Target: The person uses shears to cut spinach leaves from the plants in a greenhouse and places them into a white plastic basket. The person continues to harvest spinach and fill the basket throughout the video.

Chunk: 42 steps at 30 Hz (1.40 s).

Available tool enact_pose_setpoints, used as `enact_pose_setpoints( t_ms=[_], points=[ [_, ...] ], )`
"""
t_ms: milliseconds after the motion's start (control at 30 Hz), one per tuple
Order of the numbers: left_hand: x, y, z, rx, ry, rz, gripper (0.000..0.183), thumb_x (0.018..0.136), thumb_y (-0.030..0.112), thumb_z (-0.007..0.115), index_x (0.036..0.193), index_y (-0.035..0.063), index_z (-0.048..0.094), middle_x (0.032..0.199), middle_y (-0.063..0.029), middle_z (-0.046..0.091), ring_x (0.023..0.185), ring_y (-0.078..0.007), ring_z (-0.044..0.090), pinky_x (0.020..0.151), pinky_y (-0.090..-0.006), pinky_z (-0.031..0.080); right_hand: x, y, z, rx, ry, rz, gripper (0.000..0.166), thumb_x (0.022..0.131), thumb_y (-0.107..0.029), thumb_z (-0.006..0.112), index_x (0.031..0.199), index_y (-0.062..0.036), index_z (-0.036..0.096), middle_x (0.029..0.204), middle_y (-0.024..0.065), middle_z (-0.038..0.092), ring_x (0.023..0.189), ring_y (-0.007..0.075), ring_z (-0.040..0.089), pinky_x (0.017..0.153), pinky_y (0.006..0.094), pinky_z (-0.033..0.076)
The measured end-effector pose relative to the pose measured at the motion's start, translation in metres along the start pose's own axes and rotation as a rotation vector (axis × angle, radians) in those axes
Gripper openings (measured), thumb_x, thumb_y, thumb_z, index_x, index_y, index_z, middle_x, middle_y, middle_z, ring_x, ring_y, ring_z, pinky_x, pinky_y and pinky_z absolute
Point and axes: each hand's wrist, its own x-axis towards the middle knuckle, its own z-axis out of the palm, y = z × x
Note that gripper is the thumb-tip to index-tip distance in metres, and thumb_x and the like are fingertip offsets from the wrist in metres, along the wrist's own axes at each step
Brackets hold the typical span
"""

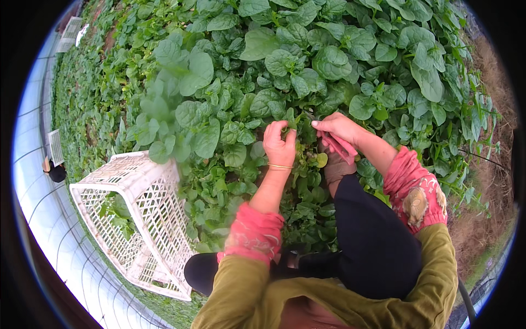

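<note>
My left hand (280,144), with a thin gold-coloured bangle at the wrist, pinches a small leafy shoot (292,117) between thumb and fingers. Just to its right, my right hand (339,128) grips a pair of red-handled snips (340,147). Their metal tip points towards the shoot and is partly lost among leaves. Both hands are low in a dense bed of broad-leaved greens (283,61) that look like Malabar spinach. A brown shoe (339,166) stands among the plants directly below my right hand.
On my left, a white plastic lattice crate (158,201) is tilted, with some cut greens (119,216) inside. Further off are another crate (56,147) and a person (54,170) by the greenhouse's film wall (37,135). Dry brown ground (489,164) borders the bed at right.
</note>
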Motion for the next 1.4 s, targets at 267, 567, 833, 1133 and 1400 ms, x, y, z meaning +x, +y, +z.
enact_pose_setpoints(
  t_ms=[267, 567, 833, 1133, 1400],
  points=[
    [0.032, 0.053, -0.041, 0.073, -0.028, -0.071, 0.032, 0.069, 0.005, 0.067, 0.097, 0.0053, 0.053, 0.090, -0.0133, 0.061, 0.092, -0.0302, 0.058, 0.081, -0.0378, 0.047, -0.012, -0.025, -0.001, -0.078, 0.083, -0.184, 0.045, 0.092, -0.040, 0.057, 0.086, 0.0046, 0.057, 0.067, 0.0123, 0.061, 0.049, 0.0214, 0.060, 0.045, 0.0317, 0.049],
    [0.077, 0.001, -0.004, 0.676, -0.243, -0.087, 0.033, 0.078, 0.026, 0.068, 0.107, 0.0122, 0.061, 0.089, -0.0166, 0.066, 0.086, -0.0361, 0.063, 0.074, -0.0445, 0.050, 0.030, -0.037, 0.008, 0.023, 0.033, -0.017, 0.051, 0.091, -0.047, 0.055, 0.087, 0.0038, 0.056, 0.073, 0.0177, 0.062, 0.054, 0.0290, 0.064, 0.049, 0.0391, 0.056],
    [0.066, 0.002, -0.036, -0.072, -0.195, -0.224, 0.018, 0.080, 0.017, 0.072, 0.083, 0.0023, 0.062, 0.078, -0.0067, 0.062, 0.074, -0.0232, 0.059, 0.072, -0.0332, 0.047, 0.009, -0.018, 0.011, 0.134, 0.111, -0.155, 0.050, 0.088, -0.046, 0.061, 0.086, 0.0041, 0.057, 0.065, 0.0112, 0.060, 0.048, 0.0189, 0.058, 0.046, 0.0298, 0.049],
    [0.109, 0.055, -0.036, 0.236, -0.295, -0.103, 0.066, 0.070, 0.012, 0.074, 0.129, 0.0103, 0.044, 0.100, -0.0139, 0.062, 0.090, -0.0348, 0.061, 0.079, -0.0416, 0.049, 0.036, -0.044, 0.028, -0.420, 0.342, -0.422, 0.045, 0.087, -0.040, 0.064, 0.078, 0.0028, 0.053, 0.064, 0.0082, 0.058, 0.049, 0.0171, 0.057, 0.048, 0.0321, 0.047],
    [0.145, -0.008, -0.014, 0.387, -0.129, -0.076, 0.032, 0.079, 0.029, 0.070, 0.101, 0.0064, 0.067, 0.094, -0.0131, 0.059, 0.080, -0.0321, 0.060, 0.072, -0.0399, 0.048, 0.025, -0.040, 0.028, 0.303, 0.039, -0.145, 0.052, 0.092, -0.049, 0.053, 0.094, 0.0031, 0.053, 0.077, 0.0158, 0.063, 0.057, 0.0269, 0.064, 0.053, 0.0381, 0.055]
  ],
)
